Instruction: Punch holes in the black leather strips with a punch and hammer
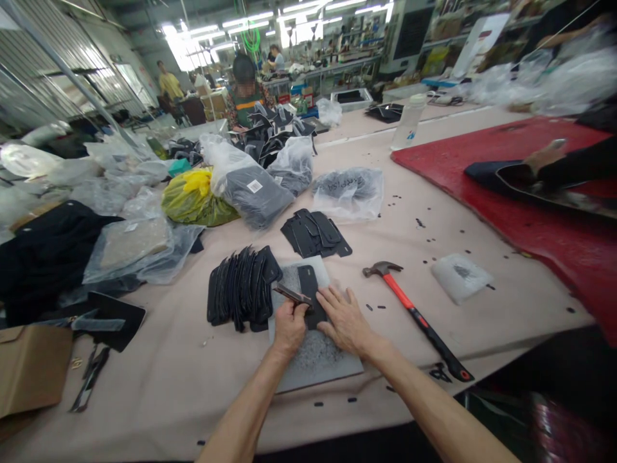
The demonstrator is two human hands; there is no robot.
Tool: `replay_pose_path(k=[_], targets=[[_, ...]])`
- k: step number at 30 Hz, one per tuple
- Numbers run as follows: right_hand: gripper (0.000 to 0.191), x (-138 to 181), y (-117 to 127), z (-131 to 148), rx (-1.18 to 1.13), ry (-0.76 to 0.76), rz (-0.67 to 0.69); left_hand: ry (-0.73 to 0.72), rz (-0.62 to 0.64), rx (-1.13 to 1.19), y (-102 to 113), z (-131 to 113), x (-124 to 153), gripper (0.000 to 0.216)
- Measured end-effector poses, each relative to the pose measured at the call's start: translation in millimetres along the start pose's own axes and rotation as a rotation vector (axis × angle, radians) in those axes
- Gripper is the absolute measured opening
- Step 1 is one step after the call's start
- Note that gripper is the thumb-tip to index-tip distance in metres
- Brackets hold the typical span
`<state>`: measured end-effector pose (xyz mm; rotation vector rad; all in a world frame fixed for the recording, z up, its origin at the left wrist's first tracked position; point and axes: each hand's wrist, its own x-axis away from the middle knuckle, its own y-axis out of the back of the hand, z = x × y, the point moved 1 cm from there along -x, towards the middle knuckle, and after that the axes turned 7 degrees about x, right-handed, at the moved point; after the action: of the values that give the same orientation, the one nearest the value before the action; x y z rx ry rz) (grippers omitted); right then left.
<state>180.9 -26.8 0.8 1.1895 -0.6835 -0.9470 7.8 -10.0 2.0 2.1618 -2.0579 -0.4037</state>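
A flat black leather piece (309, 283) lies on a grey cutting slab (318, 357) in front of me. My left hand (289, 326) is closed around a slim metal punch tool (292, 294), its tip near the piece's left edge. My right hand (346, 320) lies flat with fingers spread, pressing the lower part of the black piece onto the slab. A row of similar black pieces (243, 288) stands stacked just left of the slab.
A red-handled claw hammer (417, 318) lies right of the slab. More black pieces (314, 233) and plastic bags (348, 191) sit farther back. A red mat (540, 218) covers the right side, where another person's hand holds dark material. A cardboard box (31, 370) sits at left.
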Motion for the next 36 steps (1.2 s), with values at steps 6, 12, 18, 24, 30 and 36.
replay_pose_path(k=[6, 12, 18, 24, 30, 36], targets=[[0.059, 0, -4, -6, -0.126, -0.032, -0.041, -0.013, 0.013, 0.029, 4, 6, 10, 0.020], [0.041, 14, -12, -1, -0.257, -0.121, -0.148, 0.008, 0.047, 0.024, 5, 3, 12, 0.020], [0.033, 14, -13, 2, -0.317, -0.163, -0.156, 0.016, 0.062, 0.018, 4, 6, 11, 0.020], [0.021, 11, -16, 2, -0.417, -0.202, -0.175, 0.025, 0.074, 0.033, 4, 7, 11, 0.020], [0.032, 10, -22, 0, -0.474, -0.214, -0.201, -0.031, 0.097, 0.013, 3, 5, 11, 0.019], [0.060, 11, -23, 0, -0.489, -0.247, -0.219, -0.081, 0.107, -0.050, 1, 4, 11, 0.019]])
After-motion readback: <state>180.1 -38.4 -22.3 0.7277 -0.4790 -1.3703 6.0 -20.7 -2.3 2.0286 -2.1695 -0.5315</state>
